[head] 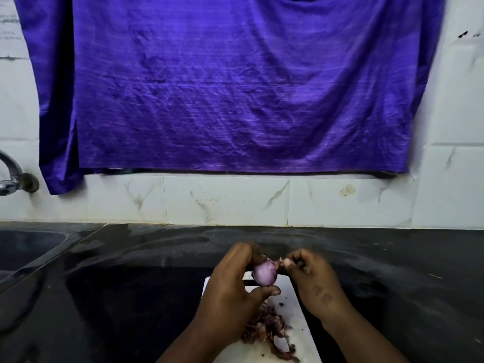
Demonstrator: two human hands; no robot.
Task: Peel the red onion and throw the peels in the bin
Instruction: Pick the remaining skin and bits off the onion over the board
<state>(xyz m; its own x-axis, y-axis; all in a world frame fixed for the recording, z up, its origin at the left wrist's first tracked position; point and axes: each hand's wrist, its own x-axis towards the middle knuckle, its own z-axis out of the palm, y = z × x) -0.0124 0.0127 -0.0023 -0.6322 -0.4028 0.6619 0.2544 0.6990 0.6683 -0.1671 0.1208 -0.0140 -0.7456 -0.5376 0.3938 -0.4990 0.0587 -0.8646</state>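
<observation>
My left hand [233, 286] grips a small red onion [265, 273] between thumb and fingers, above a white cutting board [301, 326]. The onion's shiny purple flesh is bare on the side facing me. My right hand [311, 279] pinches a thin strip of peel [279, 262] at the onion's top right. A heap of dry reddish-brown peels [267, 328] lies on the board below my left hand. No bin is in view.
The board rests on a dark stone counter [131, 297]. A sink [23, 250] lies at the far left under a metal tap [13, 176]. A purple cloth [235, 82] hangs over the white tiled wall behind.
</observation>
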